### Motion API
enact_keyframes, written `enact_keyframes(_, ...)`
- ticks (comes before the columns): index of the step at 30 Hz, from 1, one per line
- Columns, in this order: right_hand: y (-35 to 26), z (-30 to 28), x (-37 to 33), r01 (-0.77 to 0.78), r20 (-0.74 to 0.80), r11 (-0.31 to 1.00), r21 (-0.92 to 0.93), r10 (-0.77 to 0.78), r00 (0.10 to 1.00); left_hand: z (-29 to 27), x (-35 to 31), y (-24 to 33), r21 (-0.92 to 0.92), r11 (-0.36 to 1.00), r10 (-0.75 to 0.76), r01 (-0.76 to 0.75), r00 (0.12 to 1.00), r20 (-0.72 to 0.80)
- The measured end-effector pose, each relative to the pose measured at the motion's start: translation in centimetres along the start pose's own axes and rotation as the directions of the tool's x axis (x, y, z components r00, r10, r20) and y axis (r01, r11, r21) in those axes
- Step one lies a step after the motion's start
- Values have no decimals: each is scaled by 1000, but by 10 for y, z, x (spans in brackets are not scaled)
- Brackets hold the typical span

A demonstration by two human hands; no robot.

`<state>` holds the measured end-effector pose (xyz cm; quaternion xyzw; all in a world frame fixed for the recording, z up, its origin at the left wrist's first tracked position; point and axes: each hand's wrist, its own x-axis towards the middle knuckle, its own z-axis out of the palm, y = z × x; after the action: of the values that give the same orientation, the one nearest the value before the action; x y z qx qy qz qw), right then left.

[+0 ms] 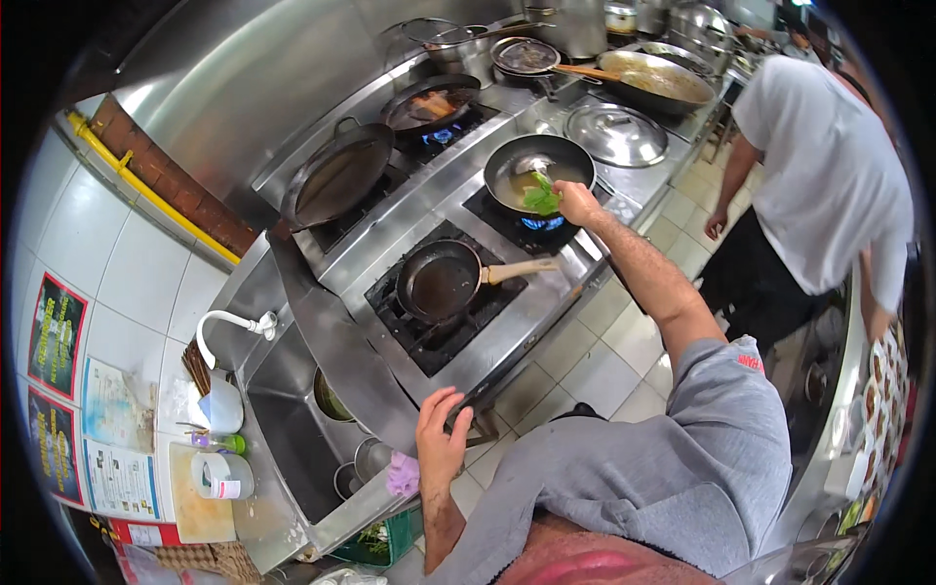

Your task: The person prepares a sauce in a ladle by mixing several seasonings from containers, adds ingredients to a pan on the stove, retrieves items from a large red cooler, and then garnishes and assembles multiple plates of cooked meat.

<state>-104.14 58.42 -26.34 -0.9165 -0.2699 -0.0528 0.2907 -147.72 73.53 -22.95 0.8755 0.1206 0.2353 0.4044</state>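
Observation:
My right hand is closed on a sprig of green leaves, at the near right rim of a dark frying pan. Shallow pale liquid lies in that pan, along with something shiny and metallic, perhaps a ladle head. A blue flame burns beneath it. My left hand holds nothing; its fingers are stretched out by the stove's front edge, above a crumpled purple cloth. Between the hands, a smaller pan with a pale handle sits on another burner.
Behind are a large wok and a pan of reddish food over a flame. A metal lid lies beyond my right hand. At left is a sink with a white tap. A co-worker stands at right.

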Motion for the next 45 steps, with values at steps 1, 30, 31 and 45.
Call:
enact_keyframes(1,6,7,12,8,7,1000,-20,-8,1000,3,0,1,12,999,-33,34,999,-36)
enact_keyframes(30,83,-45,-108,-214,442,920,329,50,895,129,74,55,126,967,-200,220,968,-152)
enact_keyframes(31,88,-44,-114,-210,415,920,332,58,908,130,74,56,128,971,-183,203,972,-150)
enact_keyframes(45,68,-53,-117,-470,433,463,751,192,881,107,5,54,122,911,-338,393,885,-321)
